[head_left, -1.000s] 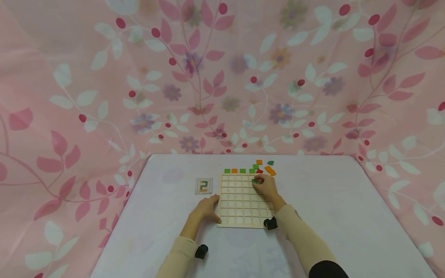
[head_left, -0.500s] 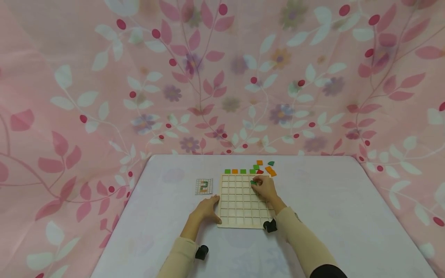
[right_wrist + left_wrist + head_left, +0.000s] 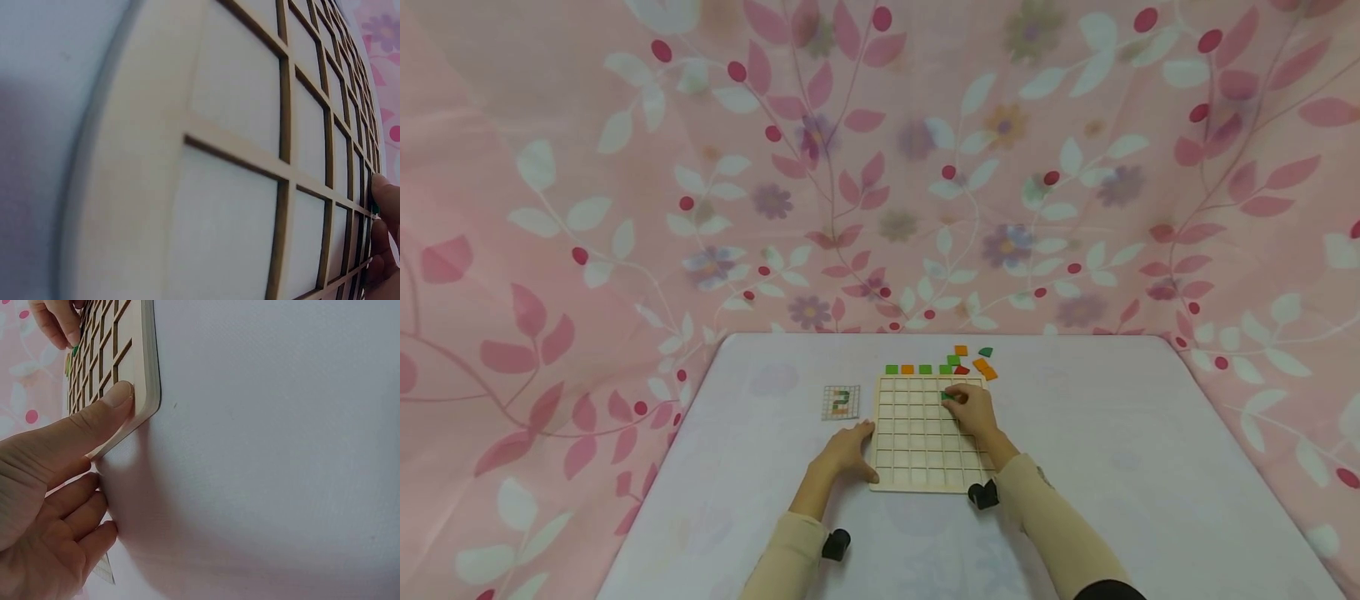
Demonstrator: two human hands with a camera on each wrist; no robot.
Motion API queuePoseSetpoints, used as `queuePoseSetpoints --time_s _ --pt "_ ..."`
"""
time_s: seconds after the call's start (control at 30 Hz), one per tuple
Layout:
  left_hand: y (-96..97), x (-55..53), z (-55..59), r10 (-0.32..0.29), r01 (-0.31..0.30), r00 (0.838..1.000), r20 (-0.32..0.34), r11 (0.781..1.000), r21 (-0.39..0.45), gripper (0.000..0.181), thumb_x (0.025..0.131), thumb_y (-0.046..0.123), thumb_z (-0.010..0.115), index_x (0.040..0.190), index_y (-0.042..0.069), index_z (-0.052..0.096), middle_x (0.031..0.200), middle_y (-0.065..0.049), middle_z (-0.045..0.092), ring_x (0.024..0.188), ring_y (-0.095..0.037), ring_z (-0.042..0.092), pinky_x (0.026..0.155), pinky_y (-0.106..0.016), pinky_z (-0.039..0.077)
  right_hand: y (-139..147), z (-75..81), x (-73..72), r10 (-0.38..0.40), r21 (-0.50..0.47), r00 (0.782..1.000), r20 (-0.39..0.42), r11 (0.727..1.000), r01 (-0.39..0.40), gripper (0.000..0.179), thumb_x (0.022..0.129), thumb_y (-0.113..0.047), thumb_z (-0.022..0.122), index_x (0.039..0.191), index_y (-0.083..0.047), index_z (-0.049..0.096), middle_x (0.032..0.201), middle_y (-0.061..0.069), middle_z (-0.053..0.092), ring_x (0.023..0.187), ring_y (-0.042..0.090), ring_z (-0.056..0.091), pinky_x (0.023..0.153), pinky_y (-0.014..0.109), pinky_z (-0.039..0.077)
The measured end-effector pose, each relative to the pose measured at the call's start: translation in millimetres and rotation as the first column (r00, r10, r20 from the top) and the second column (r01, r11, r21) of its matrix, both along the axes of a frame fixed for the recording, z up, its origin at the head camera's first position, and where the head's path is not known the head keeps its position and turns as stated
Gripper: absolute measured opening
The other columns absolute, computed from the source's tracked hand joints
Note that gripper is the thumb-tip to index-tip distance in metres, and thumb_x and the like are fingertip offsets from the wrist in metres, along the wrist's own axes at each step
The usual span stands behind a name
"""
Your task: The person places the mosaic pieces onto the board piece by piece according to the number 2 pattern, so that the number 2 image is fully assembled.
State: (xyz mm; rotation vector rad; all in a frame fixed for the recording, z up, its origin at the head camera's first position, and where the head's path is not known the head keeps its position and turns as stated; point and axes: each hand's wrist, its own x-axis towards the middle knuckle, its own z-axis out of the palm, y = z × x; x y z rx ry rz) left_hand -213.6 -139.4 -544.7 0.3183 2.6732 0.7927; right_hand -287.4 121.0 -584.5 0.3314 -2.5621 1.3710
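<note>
Got a green piece (image 3: 947, 397) pinched between thumb and fingers of my right hand (image 3: 973, 410), held at the upper right part of the board (image 3: 917, 426). Can't tell whether it's seated in a cell or just above one, since my fingers hide most of it. My left hand (image 3: 846, 448) isn't clamped on anything – thumb resting on the near left corner, fingers loose along the side.

Progress-wise, I'd call it very early. None of the cells I can make out has a piece in it, so the one I'm holding looks like the first. The rest lie off the board, past its far edge: a row with green squares (image 3: 925, 369) and an orange square (image 3: 907, 369), then a looser bunch with a red piece (image 3: 962, 370), slanted orange bits (image 3: 985, 369) and a dark green piece (image 3: 986, 352). The card (image 3: 840, 402) showing a coloured 2 lies left of the board – nothing like it on the cells so far.
</note>
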Motion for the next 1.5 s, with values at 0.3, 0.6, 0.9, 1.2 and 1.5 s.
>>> queuePoseSetpoints --time_s 0.3,0.6,0.9,1.2,1.5 --pt "1.1 -1.4 -0.3 -0.003 0.003 1.000 -0.004 1.000 -0.011 0.095 0.057 0.017 0.090 0.138 -0.001 0.044 0.145 -0.019 0.039 0.133 -0.039 0.036 0.109 -0.052 0.030 0 -0.8 -2.2 -0.027 0.016 0.999 0.021 1.000 0.026 0.011 0.078 -0.003 0.073 0.087 0.004 0.072 0.077 0.013 0.067 0.067 0.023 0.060 0.059 0.029 0.051" --pt "0.0 -2.4 0.6 -0.001 0.001 1.000 0.003 1.000 -0.018 0.094 0.057 0.017 0.090 0.138 -0.001 0.044 0.145 -0.019 0.039 0.133 -0.038 0.036 0.110 -0.051 0.030 4 0.0 0.4 -0.015 0.091 0.998 -0.054 0.996 0.019 0.010 0.078 -0.001 0.073 0.087 0.003 0.072 0.081 0.014 0.069 0.072 0.026 0.063 0.064 0.038 0.055" --pt "0.3 -3.8 2.4 0.002 -0.002 1.000 0.010 1.000 -0.016 0.095 0.057 0.018 0.089 0.138 0.000 0.044 0.146 -0.018 0.038 0.134 -0.038 0.035 0.110 -0.050 0.029 19 -3.3 2.1 -0.032 0.044 0.987 -0.160 0.998 0.040 0.012 0.077 0.003 0.070 0.088 0.007 0.070 0.082 0.017 0.067 0.070 0.029 0.064 0.062 0.039 0.056" --pt "-0.5 -2.2 -0.3 0.006 -0.006 1.000 0.009 1.000 -0.023 0.094 0.057 0.017 0.090 0.138 0.000 0.044 0.145 -0.017 0.039 0.134 -0.036 0.036 0.110 -0.049 0.030 41 -7.1 -6.2 -0.225 0.054 0.966 -0.127 0.971 0.233 0.017 0.082 0.000 0.063 0.095 0.009 0.069 0.088 0.023 0.065 0.079 0.034 0.060 0.070 0.046 0.053" --pt "-0.3 -1.3 3.0 0.007 -0.007 1.000 0.005 1.000 -0.011 0.094 0.057 0.016 0.089 0.138 -0.001 0.044 0.145 -0.018 0.039 0.133 -0.039 0.037 0.109 -0.051 0.031 60 -0.8 -24.2 -0.241 0.186 0.970 -0.001 0.953 0.237 0.034 0.084 0.005 0.050 0.116 0.009 0.060 0.114 0.032 0.056 0.105 0.046 0.052 0.091 0.055 0.043"
